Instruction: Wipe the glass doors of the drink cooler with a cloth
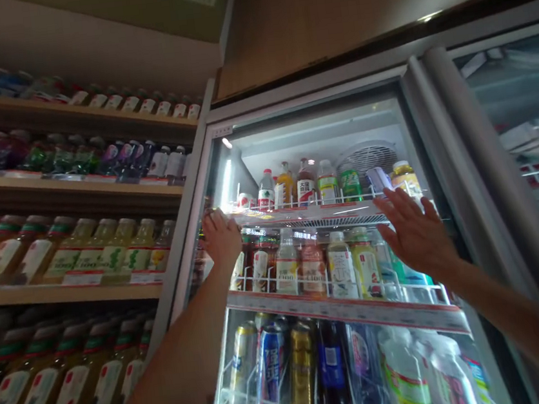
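Both my hands are raised before the glass door [365, 103] of a lit drinks fridge. My left hand [222, 238] is near the left side of the glass, palm forward and fingers slightly bent, with nothing visible in it. On the right, my right hand [416, 234] has its fingers spread, level with the upper shelf and holding nothing. Whether either palm touches the glass I cannot tell. Between the hands stand bottles such as a dark red one [305, 185], a green one [350, 183] and a white-labelled tea bottle [341, 266].
Lower in the fridge are cans, including a gold can [302, 367] and a blue can [270, 370]. Wooden shelves [65, 287] with rows of bottled drinks stand to the left. A metal door frame [469, 160] and a second glass-fronted fridge [531, 107] are at right.
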Tool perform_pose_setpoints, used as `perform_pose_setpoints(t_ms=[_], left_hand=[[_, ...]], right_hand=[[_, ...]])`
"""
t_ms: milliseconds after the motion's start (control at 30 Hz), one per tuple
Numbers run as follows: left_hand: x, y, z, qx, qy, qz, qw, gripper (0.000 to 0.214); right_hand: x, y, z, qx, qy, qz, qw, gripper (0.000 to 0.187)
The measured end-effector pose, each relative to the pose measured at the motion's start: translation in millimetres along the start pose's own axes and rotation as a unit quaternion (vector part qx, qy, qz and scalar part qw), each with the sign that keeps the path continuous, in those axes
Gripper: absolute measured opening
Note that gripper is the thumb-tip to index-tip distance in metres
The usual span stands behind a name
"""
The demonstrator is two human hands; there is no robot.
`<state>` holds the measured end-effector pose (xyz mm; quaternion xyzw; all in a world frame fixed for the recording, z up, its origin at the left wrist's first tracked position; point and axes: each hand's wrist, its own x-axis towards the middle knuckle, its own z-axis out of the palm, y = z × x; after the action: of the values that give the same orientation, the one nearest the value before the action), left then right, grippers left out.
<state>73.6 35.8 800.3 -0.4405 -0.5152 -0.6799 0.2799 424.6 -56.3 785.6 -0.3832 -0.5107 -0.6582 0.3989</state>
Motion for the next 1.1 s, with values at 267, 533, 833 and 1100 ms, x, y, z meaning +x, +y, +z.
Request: perform_pose_setpoints(t_ms=[267, 533, 833, 1100], left_hand=[[-59, 138, 12.7, -0.052, -0.053, 0.278, 0.958, 0.05], [-41, 101, 6.6, -0.075, -0.058, 0.303, 0.948, 0.05], [-77, 128, 10.8, -0.108, -0.06, 0.434, 0.892, 0.049], [-3, -6, 9.3, -0.065, 0.009, 0.069, 0.995, 0.051]], right_hand=[[-2, 2, -1, 0.039, 0.056, 0.06, 0.996, 0.054], [2, 1, -8, -0.038, -0.047, 0.086, 0.994, 0.047], [32, -41, 4, 0.02, -0.02, 0.091, 0.995, 0.048], [23, -48, 7, 0.0, -0.025, 0.08, 0.996, 0.045]])
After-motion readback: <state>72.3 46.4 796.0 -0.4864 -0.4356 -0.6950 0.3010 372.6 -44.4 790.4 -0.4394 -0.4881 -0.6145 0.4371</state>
